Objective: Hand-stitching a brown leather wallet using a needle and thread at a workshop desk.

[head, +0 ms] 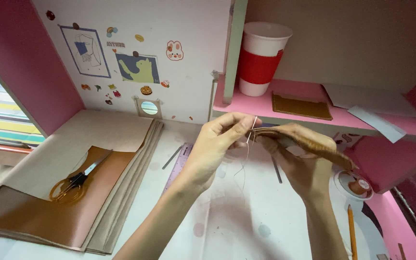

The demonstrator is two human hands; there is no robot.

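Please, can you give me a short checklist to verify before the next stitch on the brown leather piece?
1. Needle pinched in left hand: ok.
2. Brown leather piece held by right hand: ok.
3. Thread hanging free, no knot: cannot tell, too thin.
4. Scissors lying apart on the leather sheet: ok.
5. Needle tip away from fingers: cannot tell.
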